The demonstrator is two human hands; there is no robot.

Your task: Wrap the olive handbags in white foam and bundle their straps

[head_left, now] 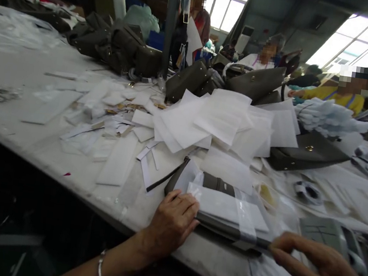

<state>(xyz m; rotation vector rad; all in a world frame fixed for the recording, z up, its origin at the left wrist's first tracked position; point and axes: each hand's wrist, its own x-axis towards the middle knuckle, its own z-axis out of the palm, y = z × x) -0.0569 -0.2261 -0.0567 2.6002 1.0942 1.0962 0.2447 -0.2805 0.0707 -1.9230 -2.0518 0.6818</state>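
A grey-green handbag [223, 187] lies flat near the front edge of the white table [23, 88]. White foam sheets [225, 206] are wrapped over it, with a strip of clear tape [244, 217] across them. My left hand [172, 221] rests on the bag's near left corner, fingers curled against the foam. My right hand [319, 271] reaches in from the right, fingers extended, its fingertips at the bag's right end by the tape. A dark strap [166, 179] trails from the bag to the left.
Loose white foam sheets [206, 123] and paper slips litter the table's middle. More grey handbags [308, 153] lie to the right and in a heap [121, 44] at the back left. Three people work at the far side; a roll of tape [306, 192] lies right.
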